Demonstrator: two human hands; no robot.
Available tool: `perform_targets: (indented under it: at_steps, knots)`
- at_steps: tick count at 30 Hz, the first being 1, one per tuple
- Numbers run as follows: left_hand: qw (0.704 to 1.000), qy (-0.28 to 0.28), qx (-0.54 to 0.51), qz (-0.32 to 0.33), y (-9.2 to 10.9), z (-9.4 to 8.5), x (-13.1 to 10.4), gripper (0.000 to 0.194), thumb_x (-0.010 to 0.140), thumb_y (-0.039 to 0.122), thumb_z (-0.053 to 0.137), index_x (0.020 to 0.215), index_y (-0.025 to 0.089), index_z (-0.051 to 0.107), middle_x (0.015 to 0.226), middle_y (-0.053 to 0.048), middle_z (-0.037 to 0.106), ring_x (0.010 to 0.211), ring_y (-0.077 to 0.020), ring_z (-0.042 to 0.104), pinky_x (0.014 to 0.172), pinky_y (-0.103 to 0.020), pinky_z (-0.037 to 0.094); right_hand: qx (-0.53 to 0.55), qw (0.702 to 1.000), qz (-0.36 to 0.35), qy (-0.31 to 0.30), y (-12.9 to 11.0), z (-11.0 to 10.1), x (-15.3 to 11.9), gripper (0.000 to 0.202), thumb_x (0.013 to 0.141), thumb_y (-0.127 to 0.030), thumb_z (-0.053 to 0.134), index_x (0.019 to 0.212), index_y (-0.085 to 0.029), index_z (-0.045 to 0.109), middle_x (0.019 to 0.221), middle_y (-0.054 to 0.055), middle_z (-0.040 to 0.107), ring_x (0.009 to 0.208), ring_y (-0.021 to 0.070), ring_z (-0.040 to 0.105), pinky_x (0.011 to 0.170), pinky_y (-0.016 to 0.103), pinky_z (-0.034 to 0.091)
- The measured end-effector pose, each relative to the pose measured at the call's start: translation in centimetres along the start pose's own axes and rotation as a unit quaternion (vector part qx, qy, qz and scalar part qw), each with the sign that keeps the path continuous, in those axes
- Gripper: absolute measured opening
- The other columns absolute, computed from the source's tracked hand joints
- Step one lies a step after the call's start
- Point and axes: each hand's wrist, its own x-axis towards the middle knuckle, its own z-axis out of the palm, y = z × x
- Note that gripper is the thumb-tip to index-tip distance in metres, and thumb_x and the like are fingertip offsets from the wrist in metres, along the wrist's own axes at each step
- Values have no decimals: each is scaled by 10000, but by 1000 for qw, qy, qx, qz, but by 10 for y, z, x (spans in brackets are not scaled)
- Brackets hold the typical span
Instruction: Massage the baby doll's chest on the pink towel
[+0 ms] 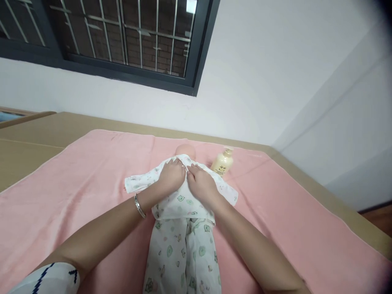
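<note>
A baby doll (185, 151) lies on its back or front, I cannot tell which, with its bald head away from me. It wears a white baby shirt (181, 199) printed with small green animals, and matching baby trousers (170, 251). Near the collar, my left hand (172, 176) is closed with its fingers on the shirt cloth. Close beside it, my right hand (201, 182) pinches the shirt at the upper middle. Both shirt sleeves spread out sideways. The fingertips partly hide the cloth between them.
A cream pump bottle (223, 162) is on the pink blanket (101, 171), just right of the doll's shoulder. Under the blanket is a wooden surface (122, 125) along a white wall. A barred window (128, 36) with a dark frame is above.
</note>
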Motion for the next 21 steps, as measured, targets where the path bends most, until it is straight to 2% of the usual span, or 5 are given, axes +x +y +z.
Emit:
perform_targets:
  at_steps: [5, 8, 13, 17, 21]
  knots:
    - [998, -16, 54, 32, 24, 4, -20, 460, 936, 193, 397, 1346, 22, 515, 1427, -247, 523, 1371, -362, 441, 1099, -514, 369, 44, 999, 2, 11, 31, -1, 23, 414, 1005, -282, 275, 1094, -162, 661, 1146, 99, 692, 1077, 220, 620, 956, 335, 456]
    - [998, -23, 26, 51, 17, -2, -14, 429, 941, 203, 381, 1314, 59, 538, 1390, -212, 561, 1330, -320, 484, 1091, -461, 386, 14, 1000, -1, 22, 24, 1, 18, 415, 1000, -242, 275, 1162, -133, 640, 1248, 129, 653, 1186, 226, 574, 1034, 344, 409]
    - [999, -30, -22, 17, -4, -5, 5, 379, 965, 232, 329, 1205, 109, 595, 1289, -172, 628, 1237, -277, 555, 1045, -434, 424, -26, 1000, 11, 13, -6, -2, -4, 418, 989, -243, 360, 1328, -134, 580, 1421, 126, 552, 1366, 243, 455, 1141, 361, 325]
    - [1000, -2, 7, 14, 5, 2, -3, 420, 977, 261, 334, 1262, 68, 573, 1341, -203, 600, 1298, -316, 515, 1078, -480, 397, 15, 1000, 10, 10, 12, -1, 10, 377, 1014, -284, 337, 1242, -176, 617, 1371, 102, 594, 1288, 226, 523, 1076, 346, 387]
    - [997, 11, 35, 64, 19, -1, -17, 399, 956, 227, 378, 1230, 50, 607, 1301, -217, 624, 1318, -320, 503, 1115, -453, 375, 21, 1000, 1, 8, 33, 3, 26, 375, 1027, -305, 308, 1134, -148, 631, 1248, 119, 651, 1199, 223, 559, 1075, 362, 368]
